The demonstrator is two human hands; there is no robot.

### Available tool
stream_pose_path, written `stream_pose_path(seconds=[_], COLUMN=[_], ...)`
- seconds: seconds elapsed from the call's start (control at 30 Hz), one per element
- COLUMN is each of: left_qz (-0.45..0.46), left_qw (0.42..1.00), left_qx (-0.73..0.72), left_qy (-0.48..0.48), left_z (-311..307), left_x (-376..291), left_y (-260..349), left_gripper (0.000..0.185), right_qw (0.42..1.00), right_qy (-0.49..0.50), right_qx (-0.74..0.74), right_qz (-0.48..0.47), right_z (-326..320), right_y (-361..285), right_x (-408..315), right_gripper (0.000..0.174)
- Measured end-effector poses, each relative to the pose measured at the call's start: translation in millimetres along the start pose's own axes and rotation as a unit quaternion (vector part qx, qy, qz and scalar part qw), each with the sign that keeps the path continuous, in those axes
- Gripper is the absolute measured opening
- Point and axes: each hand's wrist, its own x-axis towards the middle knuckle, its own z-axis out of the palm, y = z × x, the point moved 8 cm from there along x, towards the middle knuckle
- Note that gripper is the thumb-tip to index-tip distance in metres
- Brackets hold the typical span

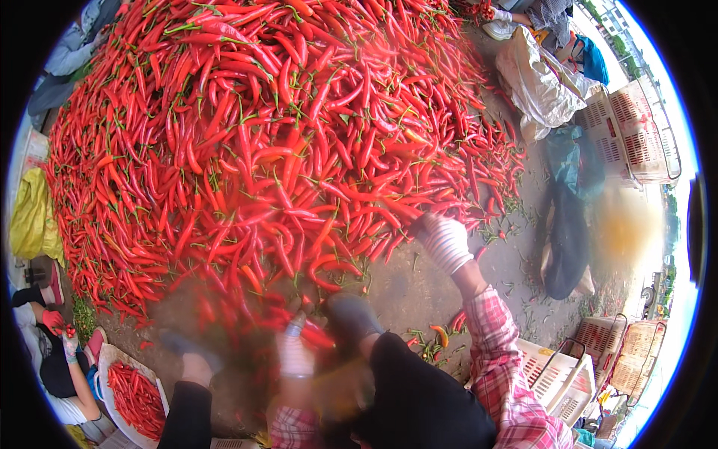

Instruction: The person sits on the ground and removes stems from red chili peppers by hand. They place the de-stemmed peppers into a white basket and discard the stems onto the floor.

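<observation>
A broad heap of red chili peppers (314, 146), many with green stems, spreads over the ground before me. My right hand (447, 241), in a striped knitted glove, reaches to the heap's near right edge. Its fingertips meet a red chili there, but whether they grip it is hidden. Lower down, between my knees, my left hand (296, 353) is gloved too and blurred by a smear on the lens. Several red chilies (317, 335) stick out from its fingers. Below it the view is too hazy to make out.
At lower left, a white tub (161, 387) of chilies stands beside a seated person (56, 348). Other people sit at the upper left (73, 50) and upper right (552, 17). Plastic crates (561, 376) and white sacks (533, 78) line the right. Loose stems (435, 348) litter the ground near my foot (352, 314).
</observation>
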Motion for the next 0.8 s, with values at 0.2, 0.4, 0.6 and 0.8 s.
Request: stream_pose_path(seconds=[0.2, 0.4, 0.6, 0.8], left_qz=[0.04, 0.019, 0.064, 0.074], left_qw=[0.998, 0.988, 0.989, 0.993], left_qx=[-0.049, -0.153, -0.123, -0.061], left_qy=[-0.001, 0.033, 0.049, 0.067], left_z=[-17.2, -67.3, -97.4, -85.7], left_x=[2.0, 0.6, 2.2, 14.4], left_y=[4.6, 31.1, 57.5, 42.9], left_gripper=[0.036, 0.018, 0.022, 0.027], right_qw=[0.865, 0.699, 0.927, 0.977], right_qy=[-0.18, -0.291, 0.0, 0.17], right_qx=[0.089, 0.165, 0.317, 0.121], right_qz=[-0.46, -0.632, -0.203, -0.047], right_z=[71.9, 69.0, 29.1, -37.2], right_y=[-209.0, -266.6, -154.9, -90.0], right_x=[-96.5, -161.0, 39.6, 255.0], right_gripper=[0.018, 0.011, 0.019, 0.028])
